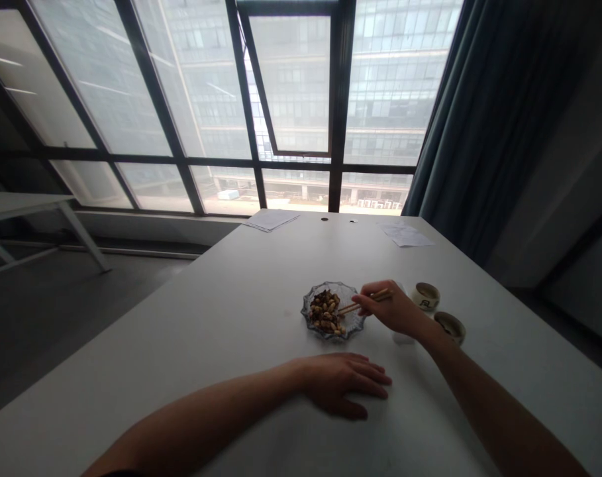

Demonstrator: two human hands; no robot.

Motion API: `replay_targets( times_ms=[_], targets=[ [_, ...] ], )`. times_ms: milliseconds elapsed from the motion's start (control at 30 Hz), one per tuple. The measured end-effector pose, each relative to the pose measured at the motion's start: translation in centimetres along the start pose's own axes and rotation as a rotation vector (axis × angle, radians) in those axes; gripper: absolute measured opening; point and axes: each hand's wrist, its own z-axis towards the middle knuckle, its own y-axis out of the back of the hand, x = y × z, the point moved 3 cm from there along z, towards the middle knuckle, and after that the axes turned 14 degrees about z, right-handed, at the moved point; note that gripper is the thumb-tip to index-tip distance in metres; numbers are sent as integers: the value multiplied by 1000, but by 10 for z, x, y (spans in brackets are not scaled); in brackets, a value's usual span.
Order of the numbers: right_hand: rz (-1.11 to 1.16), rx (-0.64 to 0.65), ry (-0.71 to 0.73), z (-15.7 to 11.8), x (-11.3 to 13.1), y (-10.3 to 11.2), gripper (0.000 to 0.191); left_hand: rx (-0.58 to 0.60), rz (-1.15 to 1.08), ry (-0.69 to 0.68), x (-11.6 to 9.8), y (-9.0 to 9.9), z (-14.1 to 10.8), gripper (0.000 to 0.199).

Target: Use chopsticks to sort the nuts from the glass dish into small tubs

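Note:
My right hand (386, 306) is closed around a pair of wooden chopsticks (349, 309). Their tips reach into a clear glass dish with a scalloped rim (306, 323), at the edge of a heap of brown and tan nut-like pieces (326, 311). The pieces lie mostly in the dish's left half; their exact kind is too small to tell. Palm down on the white table, my left hand (348, 385) rests just in front of the dish with its fingers stretched out, holding nothing.
Two small cups stand right of the dish: a cup with a dark character (426, 297), and a nearer cup (450, 326) partly behind my right forearm. Something clear, partly hidden, is under my right hand. Papers (271, 220) and another sheet (406, 234) lie at the table's (221, 298) far end.

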Motion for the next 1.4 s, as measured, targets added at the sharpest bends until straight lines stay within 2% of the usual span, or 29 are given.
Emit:
replay_targets(
  times_ms=[333,667,1033,1400],
  targets=[
    [-44,-65,-24,-3,10,11,39,8,-9,11,1,0,-1,62],
    [-41,-69,-29,-1,7,7,42,9,-2,4,-2,2,1,63],
    [-49,-118,-47,-1,4,8,35,-18,-3,-7,1,-1,-2,60],
    [-57,-107,-45,-3,9,7,37,-6,-6,-1,-1,2,0,61]
  ],
)
